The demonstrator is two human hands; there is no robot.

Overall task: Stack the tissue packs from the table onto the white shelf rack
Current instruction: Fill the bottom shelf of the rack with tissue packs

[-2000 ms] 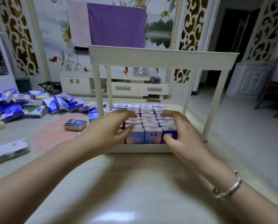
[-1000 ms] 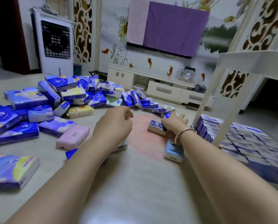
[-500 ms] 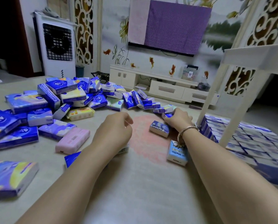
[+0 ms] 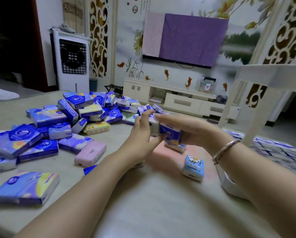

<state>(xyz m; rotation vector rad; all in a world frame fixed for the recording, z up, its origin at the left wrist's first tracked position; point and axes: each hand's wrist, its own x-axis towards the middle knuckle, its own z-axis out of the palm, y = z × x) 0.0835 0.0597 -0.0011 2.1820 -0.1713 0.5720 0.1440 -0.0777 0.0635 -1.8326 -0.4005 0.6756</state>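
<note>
Two small tissue packs, a blue pack [image 4: 169, 133] and a pale pack [image 4: 153, 127] just left of it, are held together above the bench [image 4: 161, 203], between the two hands. The right hand [image 4: 186, 129] lies over the blue pack with the fingers stretched along its top and the thumb below, so it grips this pack. The left hand [image 4: 142, 134] presses on the pale pack from the left, its fingers standing up along the side and the thumb under the packs; the picture is blurred here, so it seems to pinch them, but I am not fully sure. On the right wrist is a bracelet [image 4: 225, 151].

Under the held packs one more pack [image 4: 175, 147] lies on a pinkish spot of the bench. Nearer to the person, a light blue pack [image 4: 193, 169] with a cartoon picture stands upright, apart from the others.

To the left a big pile [image 4: 85, 110] of blue and white packs covers the bench, some lying flat and some tilted over each other. A yellow pack [image 4: 96, 127] and a pink pack [image 4: 90, 152] lie at its near edge, and a larger blue pack [image 4: 26, 188] lies alone at the near left.

At the right stands the white rack [image 4: 271, 76]; its lower shelf [image 4: 233, 189] bears rows of packs [image 4: 281, 152] set close together.
</note>
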